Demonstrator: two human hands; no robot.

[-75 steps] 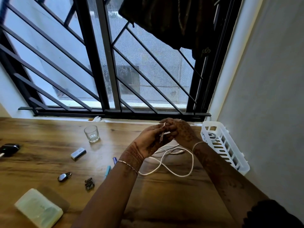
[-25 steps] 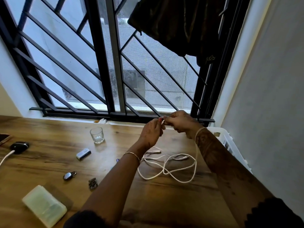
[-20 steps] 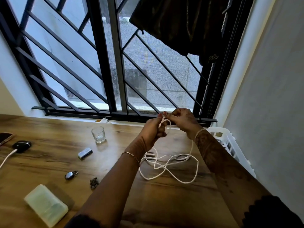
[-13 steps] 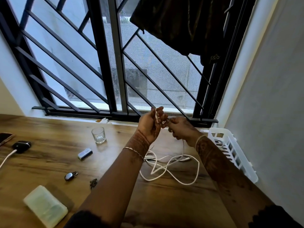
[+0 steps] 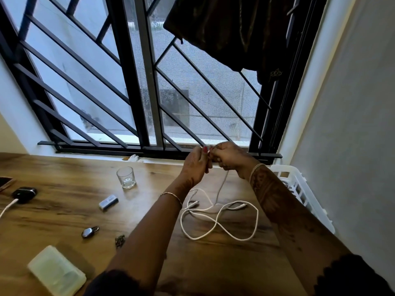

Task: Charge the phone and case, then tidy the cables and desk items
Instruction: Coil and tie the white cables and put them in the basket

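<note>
A white cable (image 5: pixel 215 218) lies in loose loops on the wooden desk (image 5: pixel 64 212), and one strand rises from it to my hands. My left hand (image 5: pixel 195 165) and my right hand (image 5: pixel 229 158) meet above the desk near the window sill, both pinching the cable's raised end between their fingers. At the far left a black case (image 5: pixel 24 194) rests on the desk with a white cable (image 5: pixel 7 208) plugged into it. The edge of a phone (image 5: pixel 4 182) shows just behind the case.
A white slatted basket (image 5: pixel 299 189) stands by the right wall. Scattered on the desk are an empty glass (image 5: pixel 126 177), a small silver box (image 5: pixel 108 202), a metal fob (image 5: pixel 89 232), a small dark trinket (image 5: pixel 119 241) and a pale plastic box (image 5: pixel 56 273).
My hands have kept working the cable's end close together, and my left hand's fingers have closed again. The loops on the desk have shifted slightly.
</note>
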